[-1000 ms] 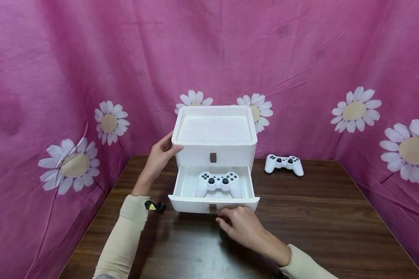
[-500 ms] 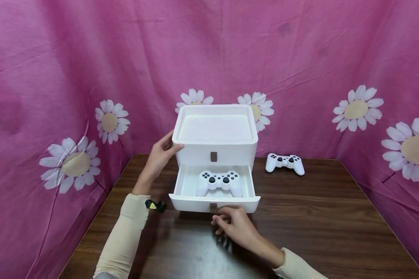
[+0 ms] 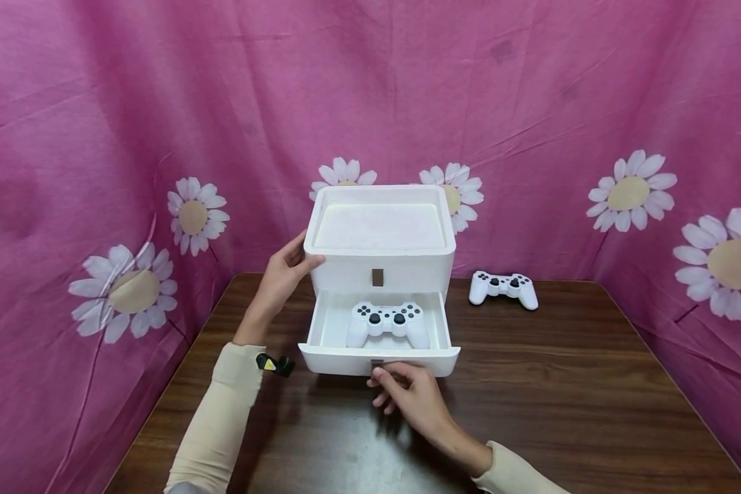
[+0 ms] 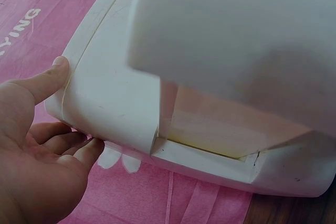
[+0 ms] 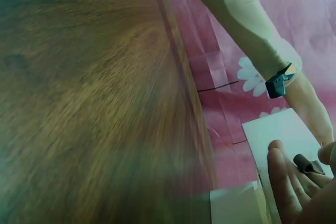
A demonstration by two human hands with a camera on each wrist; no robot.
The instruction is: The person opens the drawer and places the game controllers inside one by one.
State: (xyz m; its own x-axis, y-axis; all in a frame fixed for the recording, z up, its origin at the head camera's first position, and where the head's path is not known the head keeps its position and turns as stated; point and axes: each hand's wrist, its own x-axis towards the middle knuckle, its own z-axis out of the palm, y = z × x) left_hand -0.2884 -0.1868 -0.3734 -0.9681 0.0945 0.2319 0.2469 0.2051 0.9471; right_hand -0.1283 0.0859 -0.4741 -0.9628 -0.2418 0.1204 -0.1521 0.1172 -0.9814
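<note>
A white two-drawer box point(image 3: 327, 274) stands on the table with its lower drawer point(image 3: 333, 360) pulled out. Inside that drawer lies a white game controller point(image 3: 387, 336) with black sticks. My left hand point(image 3: 282, 271) grips the box's upper left side, thumb at the front corner; the left wrist view shows its fingers point(image 4: 92, 150) curled against the casing. At the lower drawer's front, my right hand point(image 3: 416, 398) has thumb and fingers around the brown pull tab point(image 5: 308, 164). How firmly they pinch it is hard to see.
A second white game controller point(image 3: 503, 290) lies on the brown wooden table point(image 3: 549, 384) at the back right. The upper drawer point(image 3: 346, 276) is closed. A pink curtain point(image 3: 370, 89) with white flowers hangs behind and along the sides.
My right hand has shifted slightly left along the drawer front, bringing thumb and fingers to the pull tab. The left hand, the drawer and both controllers have stayed put.
</note>
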